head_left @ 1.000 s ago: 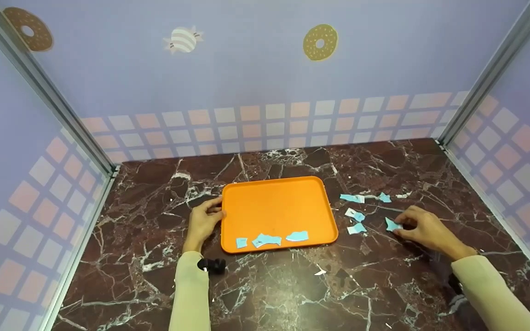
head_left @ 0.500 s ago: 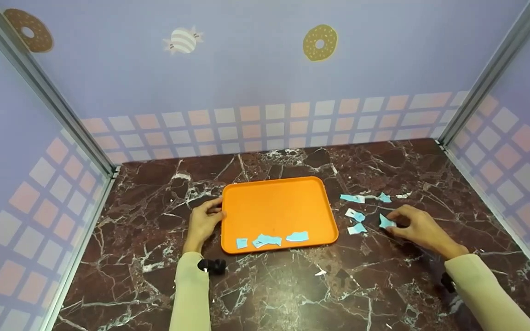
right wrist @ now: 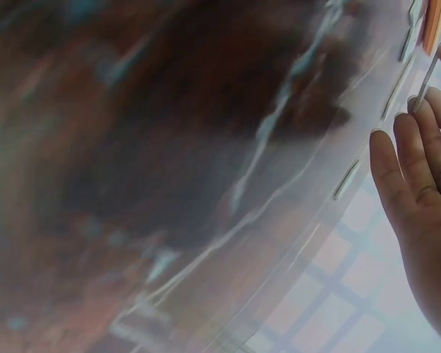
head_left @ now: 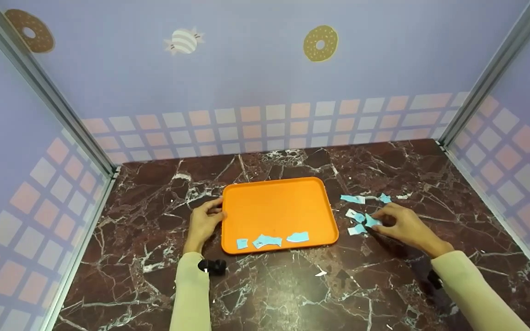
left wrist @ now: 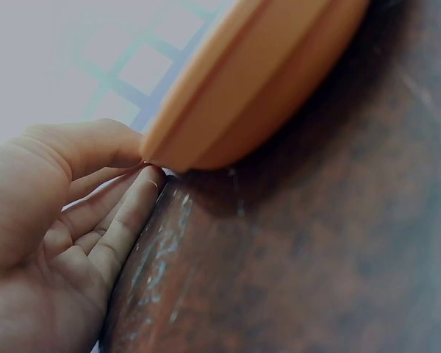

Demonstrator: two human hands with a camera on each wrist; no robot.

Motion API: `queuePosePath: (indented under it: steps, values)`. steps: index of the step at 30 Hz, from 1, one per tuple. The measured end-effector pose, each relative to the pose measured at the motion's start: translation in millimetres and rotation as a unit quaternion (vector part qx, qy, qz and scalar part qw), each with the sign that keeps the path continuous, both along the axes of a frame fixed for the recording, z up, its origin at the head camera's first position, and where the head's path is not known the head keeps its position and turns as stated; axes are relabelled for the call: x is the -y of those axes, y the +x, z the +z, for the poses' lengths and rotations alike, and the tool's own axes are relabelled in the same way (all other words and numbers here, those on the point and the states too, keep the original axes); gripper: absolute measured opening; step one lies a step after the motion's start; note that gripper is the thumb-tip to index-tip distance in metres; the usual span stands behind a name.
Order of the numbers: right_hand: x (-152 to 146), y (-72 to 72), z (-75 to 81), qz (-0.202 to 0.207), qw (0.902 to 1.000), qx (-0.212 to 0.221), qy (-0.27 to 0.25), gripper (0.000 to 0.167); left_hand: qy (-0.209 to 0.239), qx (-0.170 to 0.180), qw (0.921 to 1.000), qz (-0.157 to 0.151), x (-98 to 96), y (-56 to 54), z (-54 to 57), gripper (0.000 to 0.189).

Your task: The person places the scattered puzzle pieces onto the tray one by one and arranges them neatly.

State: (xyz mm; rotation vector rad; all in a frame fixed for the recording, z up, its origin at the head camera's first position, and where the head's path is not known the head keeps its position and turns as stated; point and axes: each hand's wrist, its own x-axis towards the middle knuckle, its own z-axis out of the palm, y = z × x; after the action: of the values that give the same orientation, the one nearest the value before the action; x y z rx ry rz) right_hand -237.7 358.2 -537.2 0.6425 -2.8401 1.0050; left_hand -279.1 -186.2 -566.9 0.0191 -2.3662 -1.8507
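At the left edge of an orange tray (head_left: pixel 274 204), my left hand (head_left: pixel 200 227) holds the rim. Its thumb lies on the rim and the fingers (left wrist: pixel 136 202) meet the tray's underside. My right hand (head_left: pixel 405 225) pinches a thin, jagged light-blue paper scrap (head_left: pixel 370 221) between thumb and fingers; the scrap shows edge-on in the right wrist view. It is over or beside two blue-and-white scraps (head_left: pixel 356 229) on the table; whether it touches them I cannot tell. Along the tray's near side lie several blue scraps (head_left: pixel 298 236).
Farther back, right of the tray, are a long blue-and-white scrap (head_left: pixel 352 199) and a small blue scrap (head_left: pixel 385 198). A white bit (head_left: pixel 321 272) lies in front of the tray. Patterned walls (head_left: pixel 265 69) enclose the dark marbled table (head_left: pixel 283 294) at the back and sides.
My right hand has moved left, carrying the blue paper scrap toward the scraps right of the tray. My left hand and the tray have stayed put.
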Motion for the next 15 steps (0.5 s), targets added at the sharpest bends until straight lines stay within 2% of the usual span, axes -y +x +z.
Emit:
queuePosePath:
  steps: [9, 15]
  values:
    - [23.3, -5.1, 4.3, 0.026, 0.9996, 0.002, -0.009, 0.020, -0.006, -0.007, 1.0000, 0.000, -0.6, -0.5, 1.3, 0.044]
    - [40.2, -9.9, 5.9, 0.057, 0.9978, -0.031, -0.010, 0.020, -0.006, -0.008, 0.9999, 0.003, -0.4, -0.3, 0.5, 0.044]
